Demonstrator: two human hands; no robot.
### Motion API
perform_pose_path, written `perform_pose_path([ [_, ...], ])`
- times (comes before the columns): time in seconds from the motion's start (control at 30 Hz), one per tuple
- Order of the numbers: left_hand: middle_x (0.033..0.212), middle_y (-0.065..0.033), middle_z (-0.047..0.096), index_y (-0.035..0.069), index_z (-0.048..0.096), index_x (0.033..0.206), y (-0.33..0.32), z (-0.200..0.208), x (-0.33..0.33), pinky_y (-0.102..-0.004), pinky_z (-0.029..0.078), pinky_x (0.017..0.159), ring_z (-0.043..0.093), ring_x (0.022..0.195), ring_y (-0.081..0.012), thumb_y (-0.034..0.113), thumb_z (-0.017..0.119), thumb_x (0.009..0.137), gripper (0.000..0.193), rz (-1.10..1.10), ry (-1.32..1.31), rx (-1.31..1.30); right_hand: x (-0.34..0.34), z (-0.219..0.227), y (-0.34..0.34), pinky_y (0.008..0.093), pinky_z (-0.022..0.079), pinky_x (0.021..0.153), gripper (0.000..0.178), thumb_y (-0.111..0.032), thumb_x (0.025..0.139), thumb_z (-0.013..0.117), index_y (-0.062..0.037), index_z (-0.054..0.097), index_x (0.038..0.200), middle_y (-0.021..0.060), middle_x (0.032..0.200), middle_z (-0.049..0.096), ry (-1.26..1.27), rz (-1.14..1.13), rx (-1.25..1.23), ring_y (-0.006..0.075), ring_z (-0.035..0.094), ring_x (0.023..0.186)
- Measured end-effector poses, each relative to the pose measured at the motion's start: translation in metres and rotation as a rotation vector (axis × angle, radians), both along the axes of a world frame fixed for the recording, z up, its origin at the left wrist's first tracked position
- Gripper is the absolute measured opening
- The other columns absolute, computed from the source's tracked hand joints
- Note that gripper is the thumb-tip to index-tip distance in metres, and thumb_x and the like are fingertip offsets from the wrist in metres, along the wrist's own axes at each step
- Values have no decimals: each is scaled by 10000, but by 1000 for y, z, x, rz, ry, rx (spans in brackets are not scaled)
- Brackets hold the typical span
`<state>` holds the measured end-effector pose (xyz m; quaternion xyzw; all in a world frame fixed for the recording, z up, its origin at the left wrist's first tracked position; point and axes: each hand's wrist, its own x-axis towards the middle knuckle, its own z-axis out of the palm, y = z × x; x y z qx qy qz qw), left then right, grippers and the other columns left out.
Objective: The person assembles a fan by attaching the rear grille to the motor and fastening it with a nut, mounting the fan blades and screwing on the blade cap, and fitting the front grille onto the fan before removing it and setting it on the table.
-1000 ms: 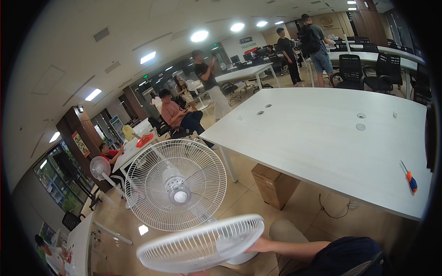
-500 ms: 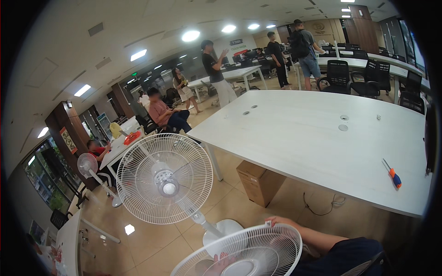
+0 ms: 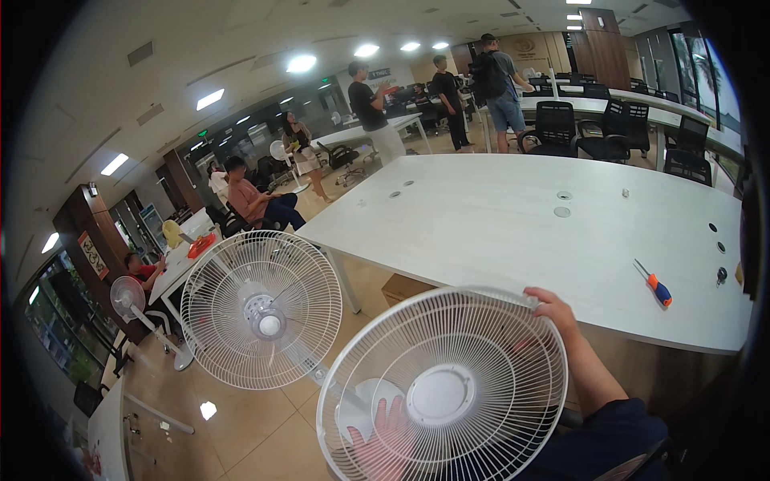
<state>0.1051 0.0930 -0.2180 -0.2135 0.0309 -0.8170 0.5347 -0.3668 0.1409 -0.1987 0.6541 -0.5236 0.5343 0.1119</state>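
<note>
A round white wire fan guard (image 3: 505,385) with a solid white centre disc is held up close in front of me. My right hand (image 3: 555,311) grips its rim at the upper right, fingers bent over the edge. Seen through the wires, my left hand (image 3: 383,442) lies behind the guard at the lower left, palm flat and fingers spread. Beyond it stands a white pedestal fan (image 3: 270,325), with its round cage facing me and its clear blades and hub showing inside. The fan's base is partly hidden by the guard I hold.
A white table (image 3: 481,216) stretches ahead and right, bearing a blue-and-orange screwdriver (image 3: 658,290) and several small dark pieces. Under its edge shows a cardboard box (image 3: 405,289). Another white fan (image 3: 128,298) stands left. Several people sit or stand farther back among desks and black chairs.
The guard has risen and tilted to face me more fully, with both hands moving up with it. The view has turned slightly right, and the box is now mostly covered.
</note>
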Motion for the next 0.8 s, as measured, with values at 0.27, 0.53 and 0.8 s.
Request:
perform_pose_path([
  [0.27,1606,-141,350,87,294,1574,-10,15,-56,-514,177,1231,293,1483,-301,532,472,1010,740,-345,120,116,-28,34,46,488,518,1014,426,-210,709,873,-56,545,934,252,1283,629,235,-342,-187,426,642,1153],
  [0.53,1634,-148,304,120,270,1592,-21,3,-85,-562,205,1216,312,1481,-346,557,523,977,796,-331,-481,-21,-49,29,81,540,487,1063,497,-278,695,895,-56,551,977,239,1296,623,305,-632,-246,411,638,1171],
  [0.8,1572,-172,405,104,357,1551,-31,5,-68,-525,392,1087,473,1352,-332,555,521,977,748,-240,-522,91,-68,2,59,535,482,1061,561,-282,674,916,-34,538,1007,262,1337,587,184,-854,-271,450,574,1252],
])
